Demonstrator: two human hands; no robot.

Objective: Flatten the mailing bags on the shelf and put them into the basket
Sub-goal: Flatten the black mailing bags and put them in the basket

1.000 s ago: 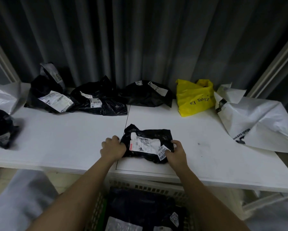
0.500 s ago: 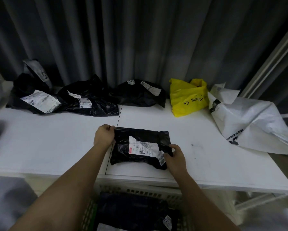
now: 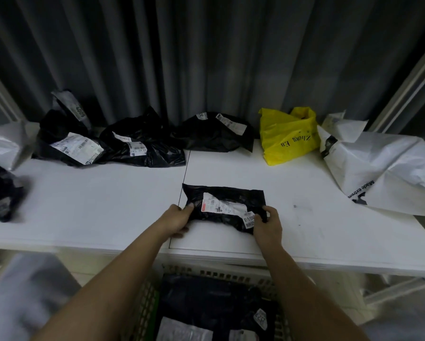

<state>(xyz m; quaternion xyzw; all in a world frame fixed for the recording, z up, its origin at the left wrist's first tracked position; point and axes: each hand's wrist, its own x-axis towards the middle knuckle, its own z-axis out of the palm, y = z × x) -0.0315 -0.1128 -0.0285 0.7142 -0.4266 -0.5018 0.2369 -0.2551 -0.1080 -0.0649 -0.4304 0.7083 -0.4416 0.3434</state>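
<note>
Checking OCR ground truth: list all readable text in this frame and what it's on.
"Zhang En", upside down: yellow bag.
"Made extrem", cut off by a fold: big white bag.
"6007": grey flap on the far-left black bag.
Shipping labels on the black bag held by both hands, the back-row black bags and the bags in the basket: too small or blurred.

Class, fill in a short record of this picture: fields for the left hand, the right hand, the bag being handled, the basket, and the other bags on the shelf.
left hand: grips the bag's left edge
right hand: grips its right edge
black mailing bag: on the shelf, label up
basket: below the shelf's front edge, holds dark bags
yellow bag: at the back, right of centre
white bag: far right, crumpled
</note>
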